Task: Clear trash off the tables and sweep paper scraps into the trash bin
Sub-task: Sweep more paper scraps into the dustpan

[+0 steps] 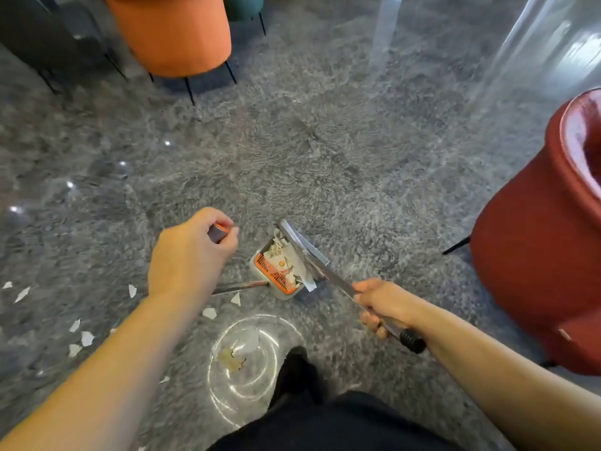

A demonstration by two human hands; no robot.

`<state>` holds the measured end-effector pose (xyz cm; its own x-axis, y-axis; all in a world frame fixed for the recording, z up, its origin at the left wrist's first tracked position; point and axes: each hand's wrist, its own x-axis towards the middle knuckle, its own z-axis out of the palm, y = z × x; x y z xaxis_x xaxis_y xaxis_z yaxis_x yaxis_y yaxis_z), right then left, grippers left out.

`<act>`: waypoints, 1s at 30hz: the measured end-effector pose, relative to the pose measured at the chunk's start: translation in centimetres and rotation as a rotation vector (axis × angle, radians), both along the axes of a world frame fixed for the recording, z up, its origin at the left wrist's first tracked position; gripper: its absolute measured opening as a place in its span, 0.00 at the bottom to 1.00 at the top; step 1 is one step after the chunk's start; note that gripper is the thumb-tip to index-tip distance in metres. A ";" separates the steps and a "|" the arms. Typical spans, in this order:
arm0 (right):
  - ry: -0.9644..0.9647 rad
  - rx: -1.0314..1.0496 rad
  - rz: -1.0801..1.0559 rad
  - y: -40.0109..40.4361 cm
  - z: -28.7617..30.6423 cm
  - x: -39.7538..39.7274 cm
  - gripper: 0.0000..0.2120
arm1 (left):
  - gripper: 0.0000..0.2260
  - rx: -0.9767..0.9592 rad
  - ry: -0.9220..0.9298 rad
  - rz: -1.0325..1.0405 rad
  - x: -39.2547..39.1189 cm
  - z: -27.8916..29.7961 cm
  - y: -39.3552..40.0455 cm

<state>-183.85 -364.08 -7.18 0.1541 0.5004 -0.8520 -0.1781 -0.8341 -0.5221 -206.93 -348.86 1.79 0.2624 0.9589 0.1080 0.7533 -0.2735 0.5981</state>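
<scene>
Lower frame: paper scraps lie loose on the grey glossy floor, light and flimsy, likely to flutter; better brushed than picked. Right hand is wrapped round the broom handle. Left hand clenches the dustpan handle. Centre: dustpan holds scraps. Further up: orange chair upper left, red chair right edge.

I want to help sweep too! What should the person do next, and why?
Probably swing the broom back to the white paper scraps lying on the floor beside the left hand. The dustpan already holds a pile, while those scraps lie loose outside it.
</scene>
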 end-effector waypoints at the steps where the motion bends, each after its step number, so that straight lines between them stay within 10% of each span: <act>1: 0.004 -0.008 -0.024 2.2 0.1 0.9 0.17 | 0.02 -0.007 0.003 -0.007 1.1 0.1 2.2; 30: 0.034 -0.081 -0.046 60.1 1.4 37.3 0.16 | 0.03 0.059 -0.007 -0.005 37.3 0.3 60.9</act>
<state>-146.58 -303.95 -5.76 0.1457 0.4225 -0.8946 -0.2333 -0.8641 -0.4461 -169.58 -287.95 2.10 0.2658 0.9497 0.1656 0.7481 -0.3116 0.5858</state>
